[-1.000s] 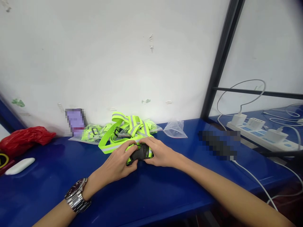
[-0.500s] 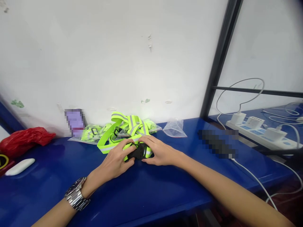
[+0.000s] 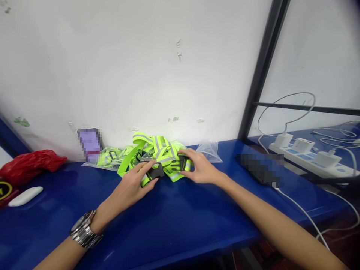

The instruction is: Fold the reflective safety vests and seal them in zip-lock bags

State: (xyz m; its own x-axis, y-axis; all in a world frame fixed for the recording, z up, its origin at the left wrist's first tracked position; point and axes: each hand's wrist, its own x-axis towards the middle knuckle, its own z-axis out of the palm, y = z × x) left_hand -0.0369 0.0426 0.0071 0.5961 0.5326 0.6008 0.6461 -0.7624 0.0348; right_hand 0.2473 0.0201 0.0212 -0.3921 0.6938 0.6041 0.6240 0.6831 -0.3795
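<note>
Left of the reflective strap bundle (image 3: 163, 153), a red plastic bag (image 3: 30, 165) lies on the blue table (image 3: 168, 232). At the bundle's front, the left hand (image 3: 129, 185) pinches a black plastic buckle half (image 3: 155, 171), now parted from the second buckle half (image 3: 183, 163); the right hand (image 3: 202, 168), fingers spread, straddles that half, its grip indeterminate. The tabletop extends from both hands to its front edge (image 3: 182, 249), and a clear zip bag (image 3: 210, 152) lies right of the bundle.
</note>
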